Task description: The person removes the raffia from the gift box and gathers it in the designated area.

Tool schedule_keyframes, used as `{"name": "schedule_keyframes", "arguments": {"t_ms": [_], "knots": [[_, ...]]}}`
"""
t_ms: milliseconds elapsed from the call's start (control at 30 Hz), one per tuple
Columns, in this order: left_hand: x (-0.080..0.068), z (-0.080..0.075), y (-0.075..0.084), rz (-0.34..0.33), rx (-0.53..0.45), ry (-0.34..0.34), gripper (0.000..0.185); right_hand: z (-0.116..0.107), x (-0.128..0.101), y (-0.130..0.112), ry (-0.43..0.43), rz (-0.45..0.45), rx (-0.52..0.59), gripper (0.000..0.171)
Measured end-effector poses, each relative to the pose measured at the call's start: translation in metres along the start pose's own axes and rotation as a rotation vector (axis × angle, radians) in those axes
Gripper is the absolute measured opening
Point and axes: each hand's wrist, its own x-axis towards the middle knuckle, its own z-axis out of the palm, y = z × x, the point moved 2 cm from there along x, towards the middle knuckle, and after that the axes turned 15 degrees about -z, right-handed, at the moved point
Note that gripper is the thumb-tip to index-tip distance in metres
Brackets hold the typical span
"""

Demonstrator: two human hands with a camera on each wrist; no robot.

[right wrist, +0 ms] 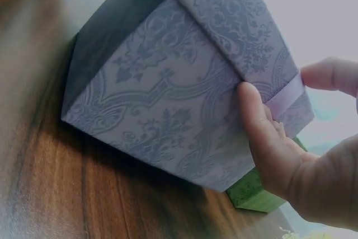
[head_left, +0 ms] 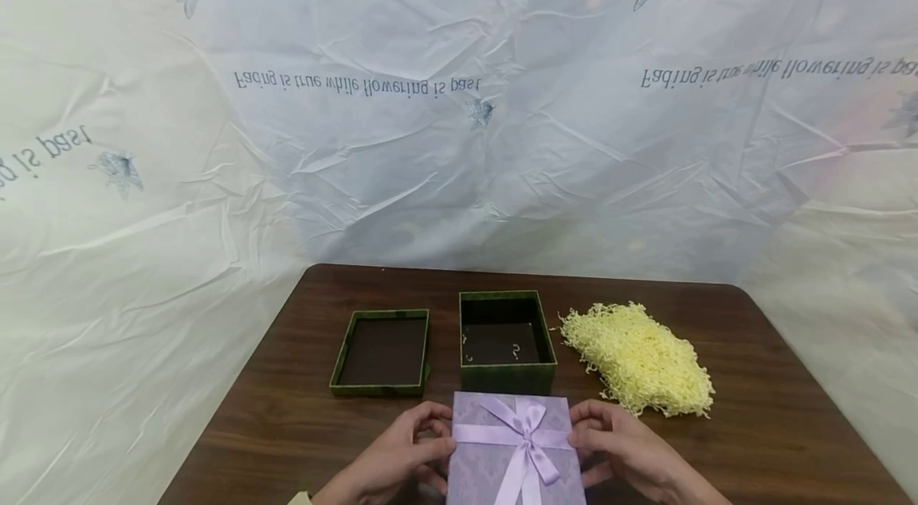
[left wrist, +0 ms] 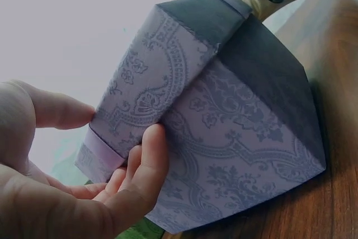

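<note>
A lilac patterned gift box with a ribbon bow stands at the near side of the table, its lid seated over the taller base. On the left side of that lid, my left hand holds on, thumb at the top edge and fingertips along the lower rim, beside the ribbon band. My right hand grips the opposite side the same way, as the right wrist view shows. The near end of the box runs out of the head view.
Behind the gift box stands a dark green open box base holding a few pale shreds. Its upturned lid lies to the left. A heap of yellow shredded paper is at the right. Printed white cloth hangs around the brown table.
</note>
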Motion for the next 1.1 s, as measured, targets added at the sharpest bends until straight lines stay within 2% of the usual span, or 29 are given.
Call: {"name": "schedule_keyframes", "arguments": {"t_ms": [300, 1100], "knots": [[-0.002, 0.002, 0.002, 0.046, -0.003, 0.0, 0.05, 0.001, 0.002, -0.003, 0.007, 0.002, 0.023, 0.022], [-0.005, 0.003, 0.008, 0.049, -0.005, 0.013, 0.051, 0.004, 0.0, -0.01, 0.004, -0.006, 0.013, 0.025]]}}
